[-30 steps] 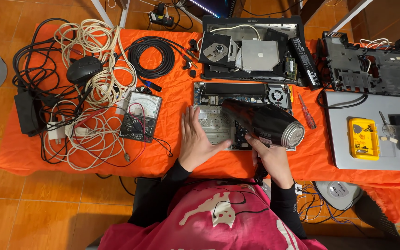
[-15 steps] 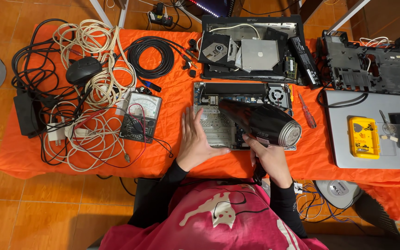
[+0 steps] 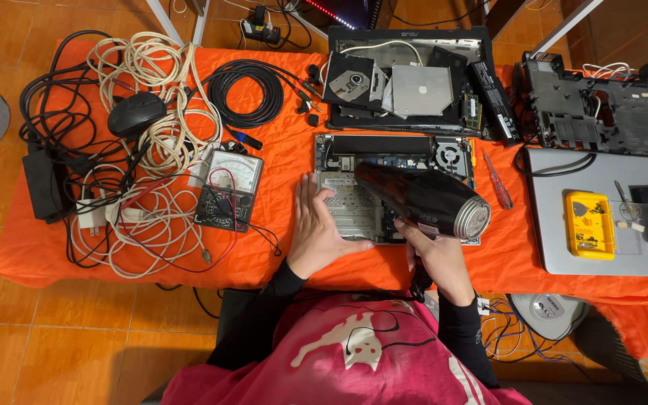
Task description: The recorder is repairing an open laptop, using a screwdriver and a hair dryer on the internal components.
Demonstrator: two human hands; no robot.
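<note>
The right hand has its grip clenched round the handle of a glossy black hair dryer with a silver grille at its rear end; the handle itself is hidden under the fingers, and the dryer's barrel lies tilted over the opened laptop base with bare circuit board and fan, the nozzle pointing up-left. A pale label strip shows on the dryer's underside, too small to make out. The left hand has its grip released, lying flat with fingers spread on the left edge of that laptop base, holding nothing. All this rests on a desk draped in orange cloth. To the left sits a black analogue multimeter with a white dial face amid tangled white and black cables. At the right, a small yellow plastic case lies on a closed grey laptop lid. The far desk edges are cut off.
</note>
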